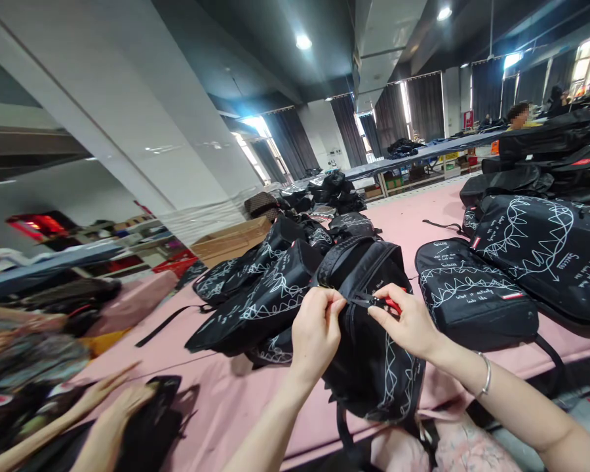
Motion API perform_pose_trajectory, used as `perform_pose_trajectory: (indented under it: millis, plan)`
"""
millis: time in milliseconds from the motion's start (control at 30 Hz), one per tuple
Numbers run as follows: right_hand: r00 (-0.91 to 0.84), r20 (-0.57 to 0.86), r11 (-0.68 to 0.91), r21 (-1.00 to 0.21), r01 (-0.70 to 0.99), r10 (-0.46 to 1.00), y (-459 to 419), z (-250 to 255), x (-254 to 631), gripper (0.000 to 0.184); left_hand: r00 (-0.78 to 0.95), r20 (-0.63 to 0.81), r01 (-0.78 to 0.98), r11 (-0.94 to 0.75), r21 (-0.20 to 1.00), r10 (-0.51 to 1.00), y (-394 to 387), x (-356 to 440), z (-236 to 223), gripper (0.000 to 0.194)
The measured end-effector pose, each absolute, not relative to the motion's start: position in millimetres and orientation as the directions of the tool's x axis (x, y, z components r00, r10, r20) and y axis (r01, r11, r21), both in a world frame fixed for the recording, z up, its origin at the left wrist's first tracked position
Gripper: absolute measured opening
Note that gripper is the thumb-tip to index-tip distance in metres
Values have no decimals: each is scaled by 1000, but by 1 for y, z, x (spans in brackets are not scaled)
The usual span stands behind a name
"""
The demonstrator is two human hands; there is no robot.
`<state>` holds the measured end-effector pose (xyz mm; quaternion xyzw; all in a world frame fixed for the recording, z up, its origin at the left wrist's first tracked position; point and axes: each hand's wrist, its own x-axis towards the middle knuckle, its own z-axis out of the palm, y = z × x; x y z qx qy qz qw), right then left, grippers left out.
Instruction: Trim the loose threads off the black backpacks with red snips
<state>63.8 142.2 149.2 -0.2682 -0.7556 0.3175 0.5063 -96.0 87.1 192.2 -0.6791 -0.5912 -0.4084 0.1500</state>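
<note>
A black backpack with white line drawings (373,354) stands at the near edge of the pink table (226,393). My left hand (317,331) is closed, pinching the fabric beside its top zipper. My right hand (408,321) is closed on a small red-handled tool (391,303) held at the zipper; a bracelet sits on that wrist. The tool's tip is hidden between my fingers and the bag.
More black printed bags (260,282) lie heaped behind the backpack, and others (476,288) cover the right side. Another person's hands (113,406) rest on a bag at lower left. A cardboard box (231,239) stands behind. A seated person (518,115) is far back.
</note>
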Motion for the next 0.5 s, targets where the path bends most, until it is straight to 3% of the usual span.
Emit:
perform_pose_trajectory:
  millis: [167,300,400,500]
  plan:
    - [-440,711,832,-518,200,548,150,157,70,18,-39,722,927,-244,284,691,89,-93,193,17]
    - [-490,730,879,-410,244,476,152,162,67,19,-7,728,934,-255,249,685,89,-94,193,16]
    - [-500,730,885,-406,230,465,152,164,67,18,-5,745,941,-248,228,667,87,-95,190,15]
    - [-461,713,841,-512,172,528,157,160,70,18,-19,796,955,-225,194,604,87,-90,186,16]
